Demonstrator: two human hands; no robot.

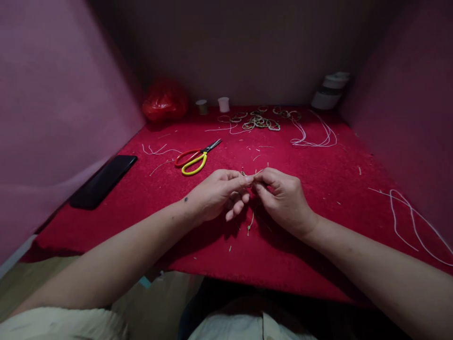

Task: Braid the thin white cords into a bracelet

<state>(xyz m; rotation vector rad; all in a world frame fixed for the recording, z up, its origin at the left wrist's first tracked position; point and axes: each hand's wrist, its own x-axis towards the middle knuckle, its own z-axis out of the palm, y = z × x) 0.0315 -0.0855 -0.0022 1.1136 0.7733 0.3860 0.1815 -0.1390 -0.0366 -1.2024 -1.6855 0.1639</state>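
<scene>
My left hand and my right hand meet over the front middle of the red cloth, fingertips together. Each pinches part of a thin cord, mostly hidden by the fingers. One loose cord end hangs below the hands, with a small green bead or knot near its tip. Short ends stick up above the fingers. The left thumb and index finger press together while its other fingers curl loosely. Beyond the left hand lie scissors with one red and one yellow handle, their blades pointing away to the right.
Braided cord bracelets lie in a pile at the back. Two thread spools and a red plastic bag stand behind. A black phone is at left, a white-lidded container at back right. Loose white cord lies at right.
</scene>
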